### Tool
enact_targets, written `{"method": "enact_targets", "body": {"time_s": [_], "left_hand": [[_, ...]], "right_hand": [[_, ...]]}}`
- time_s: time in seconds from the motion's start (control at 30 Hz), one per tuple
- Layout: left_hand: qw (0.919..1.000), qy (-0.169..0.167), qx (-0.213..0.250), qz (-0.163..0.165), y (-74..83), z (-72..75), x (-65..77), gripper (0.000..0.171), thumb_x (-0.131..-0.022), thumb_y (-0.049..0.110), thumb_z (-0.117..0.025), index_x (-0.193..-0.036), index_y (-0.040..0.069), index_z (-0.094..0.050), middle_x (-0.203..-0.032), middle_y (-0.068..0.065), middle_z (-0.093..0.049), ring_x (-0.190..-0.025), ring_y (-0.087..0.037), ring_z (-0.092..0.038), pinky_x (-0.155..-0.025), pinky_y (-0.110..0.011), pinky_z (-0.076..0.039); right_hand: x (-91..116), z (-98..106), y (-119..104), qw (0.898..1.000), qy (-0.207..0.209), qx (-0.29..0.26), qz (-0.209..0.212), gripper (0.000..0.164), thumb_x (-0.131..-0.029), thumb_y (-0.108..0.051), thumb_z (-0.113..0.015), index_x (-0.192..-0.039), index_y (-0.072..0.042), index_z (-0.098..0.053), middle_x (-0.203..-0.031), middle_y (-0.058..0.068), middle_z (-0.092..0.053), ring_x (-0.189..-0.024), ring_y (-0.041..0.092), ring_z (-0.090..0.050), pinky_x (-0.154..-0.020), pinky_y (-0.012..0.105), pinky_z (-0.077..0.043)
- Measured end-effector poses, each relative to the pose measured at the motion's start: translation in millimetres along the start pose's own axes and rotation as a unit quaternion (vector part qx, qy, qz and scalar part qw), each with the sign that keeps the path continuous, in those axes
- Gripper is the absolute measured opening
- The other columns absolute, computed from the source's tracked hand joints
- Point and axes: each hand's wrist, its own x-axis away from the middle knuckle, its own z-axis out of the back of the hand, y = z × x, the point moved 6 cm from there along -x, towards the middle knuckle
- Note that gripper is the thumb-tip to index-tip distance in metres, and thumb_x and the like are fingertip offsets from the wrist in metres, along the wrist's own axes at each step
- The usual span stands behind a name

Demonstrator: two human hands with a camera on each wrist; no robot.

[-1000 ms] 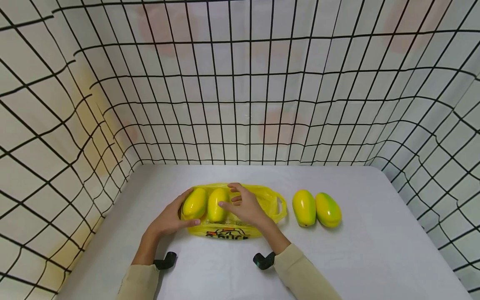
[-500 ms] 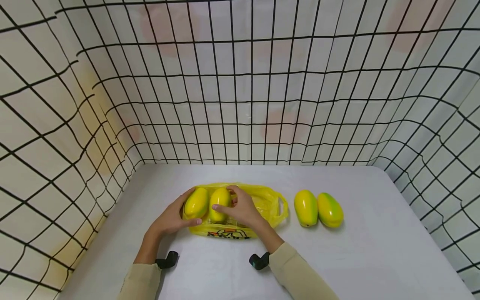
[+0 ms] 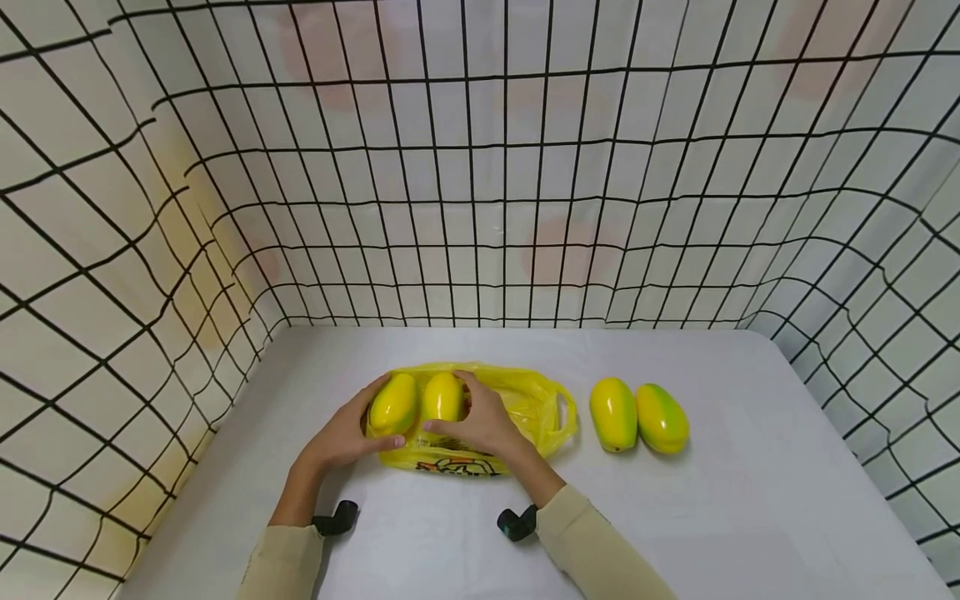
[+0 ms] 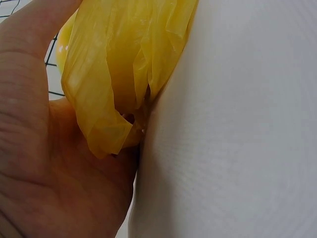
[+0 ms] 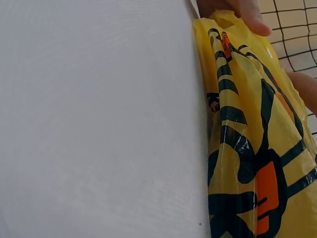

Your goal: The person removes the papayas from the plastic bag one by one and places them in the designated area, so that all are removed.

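A yellow plastic bag lies on the white table, its printed side toward me. Two glossy yellow mangoes sit at its left part. My left hand curves round the bag's left end, beside the left mango, thumb along the near edge. In the left wrist view, gathered bag film lies in that hand's hollow. My right hand holds the second mango between thumb and fingers; its lower end is hidden. The bag's dark and orange print fills part of the right wrist view.
To the right of the bag, two more mangoes lie side by side, one mostly yellow, the other green-streaked. The bag's loop handle points toward them. Black wire mesh stands behind and at both sides of the table.
My right hand has come in from the right and closed its thumb and fingers on the second mango, which has shifted slightly. The left hand has stayed nearly still.
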Motion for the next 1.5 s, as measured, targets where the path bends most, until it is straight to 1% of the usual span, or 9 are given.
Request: {"method": "enact_targets", "body": {"time_s": [0.13, 0.33, 0.53, 0.67, 0.9, 1.03, 1.2, 1.37, 1.5], "left_hand": [[1.0, 0.001, 0.001, -0.003, 0.8, 0.6, -1.0, 0.115, -0.074, 0.06, -0.081, -0.165, 0.027, -0.02, -0.167, -0.01, -0.034, -0.147, -0.038, -0.042, -0.117, -0.07, -0.032], [1.0, -0.002, 0.004, -0.003, 3.2, -0.2, -1.9, 0.116, -0.074, 0.061, -0.081, -0.166, 0.027, -0.019, -0.168, -0.01, -0.033, -0.149, -0.038, -0.039, -0.119, -0.069, -0.031], [1.0, 0.001, -0.001, 0.002, 3.5, 0.7, 0.0, 0.115, -0.074, 0.06, -0.081, -0.165, 0.026, -0.02, -0.167, -0.01, -0.033, -0.149, -0.038, -0.04, -0.117, -0.069, -0.033], [1.0, 0.001, -0.004, 0.004, 4.6, 0.9, 0.8, 0.115, -0.074, 0.061, -0.081, -0.165, 0.026, -0.02, -0.167, -0.011, -0.033, -0.148, -0.038, -0.04, -0.118, -0.07, -0.032], [1.0, 0.001, 0.0, 0.007, 5.7, 1.1, 1.1, 0.116, -0.074, 0.061, -0.082, -0.165, 0.027, -0.02, -0.168, -0.01, -0.032, -0.149, -0.038, -0.039, -0.118, -0.069, -0.031], [0.9999, -0.001, 0.002, 0.013, 3.4, 1.2, 1.4, 0.116, -0.073, 0.061, -0.082, -0.166, 0.028, -0.019, -0.169, -0.01, -0.03, -0.151, -0.039, -0.037, -0.118, -0.07, -0.031], [0.9999, -0.003, 0.002, 0.012, 1.1, 0.9, 0.8, 0.116, -0.074, 0.061, -0.082, -0.166, 0.028, -0.019, -0.169, -0.011, -0.029, -0.151, -0.04, -0.035, -0.119, -0.07, -0.03], [0.9999, -0.005, 0.002, 0.01, 2.1, 0.6, 0.3, 0.116, -0.074, 0.06, -0.082, -0.166, 0.027, -0.019, -0.169, -0.011, -0.03, -0.151, -0.04, -0.036, -0.118, -0.07, -0.03], [0.9999, -0.006, 0.005, 0.007, 3.6, 0.7, 0.2, 0.116, -0.075, 0.059, -0.082, -0.166, 0.026, -0.019, -0.168, -0.011, -0.031, -0.15, -0.04, -0.037, -0.118, -0.07, -0.03]], "right_hand": [[0, 1, 1, 1.0, -0.001, 0.0, 0.002, 0.103, -0.077, -0.059, -0.084, -0.159, -0.021, -0.035, -0.153, 0.009, -0.051, -0.126, 0.026, -0.058, -0.105, 0.046, -0.054], [1, 4, 0, 1.0, 0.004, -0.004, 0.0, 0.098, -0.08, -0.05, -0.085, -0.159, -0.022, -0.034, -0.153, 0.009, -0.049, -0.125, 0.027, -0.058, -0.105, 0.046, -0.054], [5, 10, -5, 1.0, 0.005, -0.028, 0.004, 0.097, -0.082, -0.045, -0.086, -0.159, -0.021, -0.033, -0.152, 0.011, -0.049, -0.125, 0.03, -0.059, -0.102, 0.046, -0.056], [7, 15, -6, 0.999, 0.007, -0.044, 0.014, 0.097, -0.082, -0.044, -0.086, -0.16, -0.021, -0.032, -0.151, 0.011, -0.05, -0.12, 0.03, -0.062, -0.097, 0.043, -0.059], [12, 24, -8, 0.998, 0.004, -0.056, 0.028, 0.089, -0.084, -0.044, -0.084, -0.158, -0.036, -0.035, -0.148, 0.01, -0.052, -0.107, 0.026, -0.066, -0.085, 0.037, -0.061], [16, 30, -8, 0.998, 0.004, -0.061, 0.026, 0.083, -0.084, -0.044, -0.084, -0.154, -0.042, -0.039, -0.149, 0.007, -0.052, -0.108, 0.026, -0.065, -0.083, 0.036, -0.062], [21, 44, -8, 0.997, 0.016, -0.072, 0.028, 0.083, -0.083, -0.045, -0.085, -0.153, -0.042, -0.042, -0.15, 0.006, -0.051, -0.112, 0.029, -0.065, -0.08, 0.036, -0.062], [28, 58, -6, 0.996, 0.034, -0.077, 0.017, 0.079, -0.083, -0.048, -0.084, -0.151, -0.048, -0.043, -0.149, 0.006, -0.054, -0.113, 0.029, -0.064, -0.08, 0.037, -0.061], [33, 70, -7, 0.996, 0.045, -0.074, 0.014, 0.079, -0.084, -0.048, -0.082, -0.151, -0.051, -0.04, -0.151, 0.006, -0.053, -0.115, 0.03, -0.064, -0.086, 0.04, -0.06]]}}
